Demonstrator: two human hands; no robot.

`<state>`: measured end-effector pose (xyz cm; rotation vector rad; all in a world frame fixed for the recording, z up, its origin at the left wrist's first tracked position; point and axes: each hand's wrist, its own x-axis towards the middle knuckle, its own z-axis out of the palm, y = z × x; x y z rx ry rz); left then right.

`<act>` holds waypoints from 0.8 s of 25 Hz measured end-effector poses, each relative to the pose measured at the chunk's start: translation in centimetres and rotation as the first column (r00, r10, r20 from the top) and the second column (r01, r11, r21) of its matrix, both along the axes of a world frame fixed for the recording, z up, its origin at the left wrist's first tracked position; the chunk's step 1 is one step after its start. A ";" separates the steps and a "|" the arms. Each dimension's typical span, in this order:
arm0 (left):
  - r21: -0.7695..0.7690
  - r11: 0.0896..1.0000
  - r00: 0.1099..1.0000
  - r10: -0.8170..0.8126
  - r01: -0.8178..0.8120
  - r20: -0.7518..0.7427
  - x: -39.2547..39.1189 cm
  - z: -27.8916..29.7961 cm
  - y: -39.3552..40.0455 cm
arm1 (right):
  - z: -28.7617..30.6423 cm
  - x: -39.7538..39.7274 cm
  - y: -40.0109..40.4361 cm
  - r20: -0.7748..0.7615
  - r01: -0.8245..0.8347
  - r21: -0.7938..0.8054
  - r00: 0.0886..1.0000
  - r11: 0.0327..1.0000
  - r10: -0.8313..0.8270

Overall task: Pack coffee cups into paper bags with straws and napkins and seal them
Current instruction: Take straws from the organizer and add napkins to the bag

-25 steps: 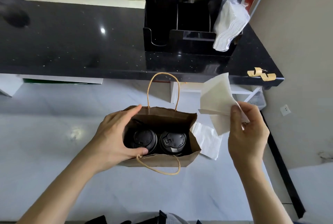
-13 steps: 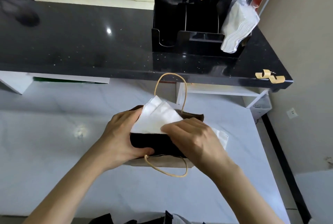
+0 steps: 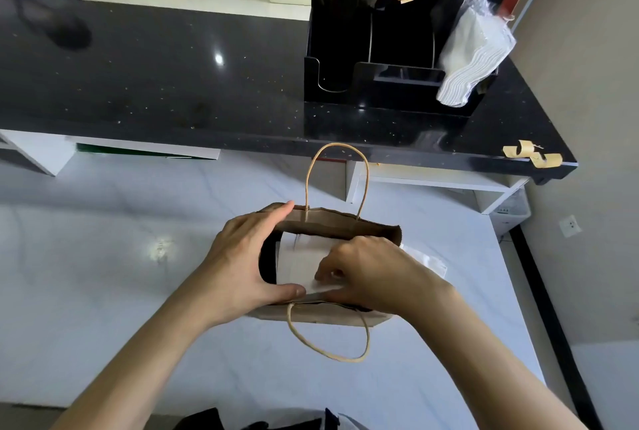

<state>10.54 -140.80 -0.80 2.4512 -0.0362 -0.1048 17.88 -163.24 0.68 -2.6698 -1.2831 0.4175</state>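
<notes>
Left hand (image 3: pixel 238 263) grips the paper bag (image 3: pixel 332 224) mouth open while right hand (image 3: pixel 370 274) seemingly pinches the napkin (image 3: pixel 297 260), so tuck it flat, don't crumple.

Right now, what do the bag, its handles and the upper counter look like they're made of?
Bag: brown kraft paper, matte, with a serrated top edge and creases.
Handles: twisted paper cord, tan, by the look; it could be fibre twine.
Upper counter: polished black stone or quartz, speckled, glossy enough to reflect a light; a laminate imitation can't be excluded.
</notes>
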 end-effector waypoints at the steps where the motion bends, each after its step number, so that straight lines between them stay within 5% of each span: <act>1: 0.002 1.000 1.000 0.001 -0.001 0.006 0.0 0.0 0.0 | 0.1 0.0 -0.1 -0.032 0.035 -0.024 0.999 0.999 -0.036; 4: -0.004 1.000 1.000 0.012 -0.012 0.014 0.1 -0.1 -0.1 | 0.4 0.0 -0.2 -0.135 0.123 -0.048 0.983 0.991 -0.129; 9: -0.016 1.000 1.000 0.024 -0.024 0.011 0.2 -0.2 0.0 | 0.6 -0.4 -0.1 -0.100 0.123 0.003 0.988 0.992 -0.122; 12: -0.030 0.999 0.998 0.029 -0.028 0.053 0.1 -0.4 0.0 | 0.6 -0.6 -1.1 -0.071 0.180 0.235 0.983 0.955 -0.167; 16: -0.061 0.997 0.992 0.047 -0.040 0.117 0.1 -0.6 0.3 | -0.3 -1.1 -3.4 -0.010 0.289 0.622 0.932 0.727 -0.362; 20: -0.092 0.995 0.976 0.068 -0.049 0.208 0.0 -0.1 0.9 | -1.9 -1.7 -5.7 -0.166 0.479 0.731 0.815 0.485 -0.555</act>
